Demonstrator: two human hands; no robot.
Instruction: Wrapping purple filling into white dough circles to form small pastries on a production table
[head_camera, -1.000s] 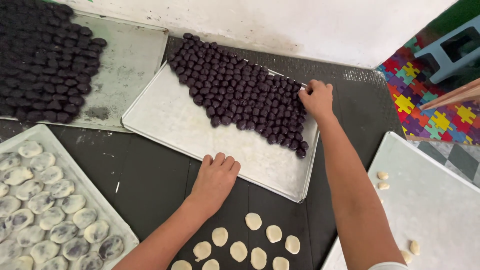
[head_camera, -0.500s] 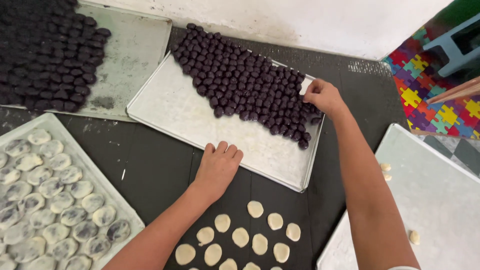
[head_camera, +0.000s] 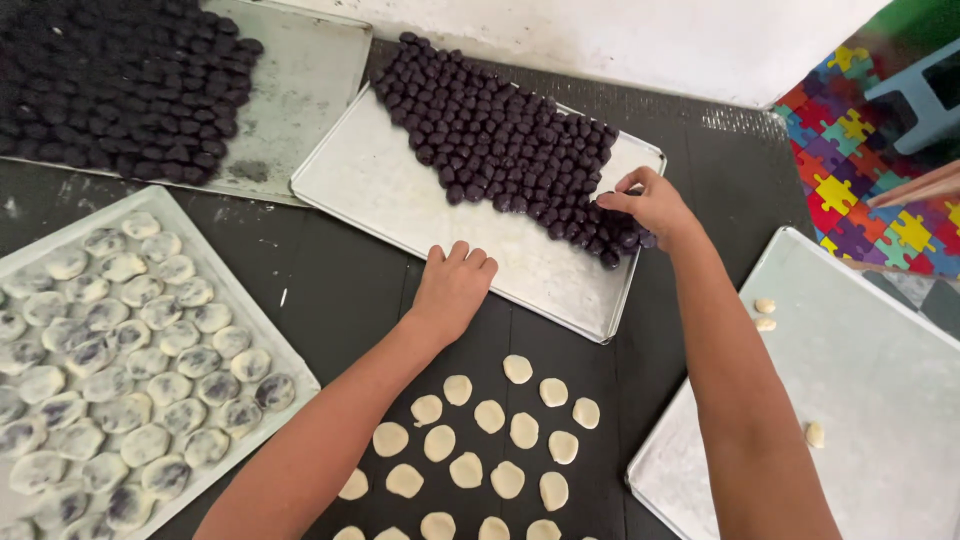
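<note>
Right hand (head_camera: 655, 205) pinching purple ball (head_camera: 608, 203) (tray's (head_camera: 400, 190) right end); left hand (head_camera: 455, 285) flat.

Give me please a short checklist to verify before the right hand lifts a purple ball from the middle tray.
1. Right hand reaches the purple balls: ok, fingertips are on the nearest cluster.
2. One ball alone pinched: cannot tell, the fingers cover it.
3. Middle tray steadied: ok, left hand rests on its near edge.
4. Dough discs ready on the dark table: ok, many lie flat, apart.
5. Space on the right tray: ok, only a few small dough bits.
</note>
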